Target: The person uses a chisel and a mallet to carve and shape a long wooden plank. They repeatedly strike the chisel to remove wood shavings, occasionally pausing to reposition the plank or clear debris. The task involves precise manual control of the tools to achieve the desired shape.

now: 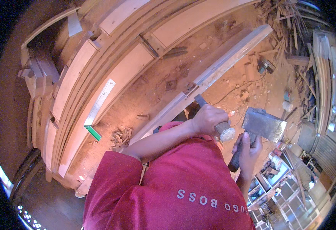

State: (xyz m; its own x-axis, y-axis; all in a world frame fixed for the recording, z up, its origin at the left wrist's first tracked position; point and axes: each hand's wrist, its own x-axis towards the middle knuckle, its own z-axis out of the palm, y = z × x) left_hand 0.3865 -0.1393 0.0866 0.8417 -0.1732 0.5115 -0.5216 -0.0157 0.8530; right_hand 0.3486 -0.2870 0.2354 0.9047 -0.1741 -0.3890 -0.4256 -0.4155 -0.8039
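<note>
My left hand (208, 119) is wrapped around a chisel (226, 133) with a frayed wooden handle end; its dark blade (199, 100) points at a long pale wooden beam (229, 57) that runs diagonally across the dusty floor. My right hand (248, 149) grips the dark handle of a hatchet (263, 124), whose grey metal head is held up just right of the chisel's handle end, a short gap away. My red shirt (168, 184) fills the lower middle and hides what is under it.
Large curved wooden frames (79, 76) are stacked on the left, with a steel square with a green stock (99, 103) lying on them. Wood chips (122, 136) lie on the floor. Scrap timber (286, 23) and a power tool (265, 67) sit upper right; shelving (279, 184) lower right.
</note>
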